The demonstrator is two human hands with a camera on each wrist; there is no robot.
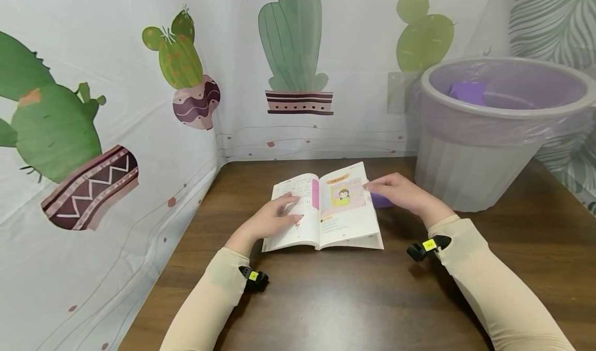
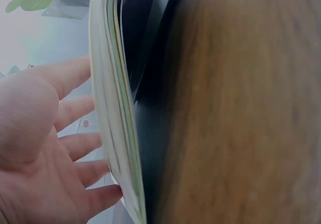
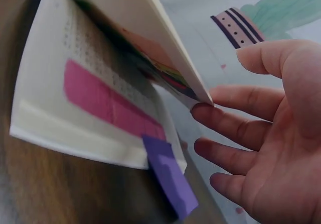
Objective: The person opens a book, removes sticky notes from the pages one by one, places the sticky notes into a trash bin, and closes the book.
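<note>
An open book (image 1: 302,232) lies on the table, its right-hand pages lifted at the outer edge. My left hand (image 1: 276,217) rests on the left page with fingers spread; in the left wrist view that hand (image 2: 47,148) is beside the page edges. My right hand (image 1: 402,193) is at the outer edge of the raised right page, which has a cartoon picture. In the right wrist view the index and middle fingertips (image 3: 203,112) touch the edge of the lifted pages, the thumb apart. A purple paper strip (image 3: 170,179) sticks out from the pages below.
A large pale bin (image 1: 470,170) with a translucent purple liner stands at the table's back right, holding a purple piece (image 1: 467,93). A cactus-print curtain (image 1: 363,128) hangs behind and left of the brown wooden table (image 1: 326,299).
</note>
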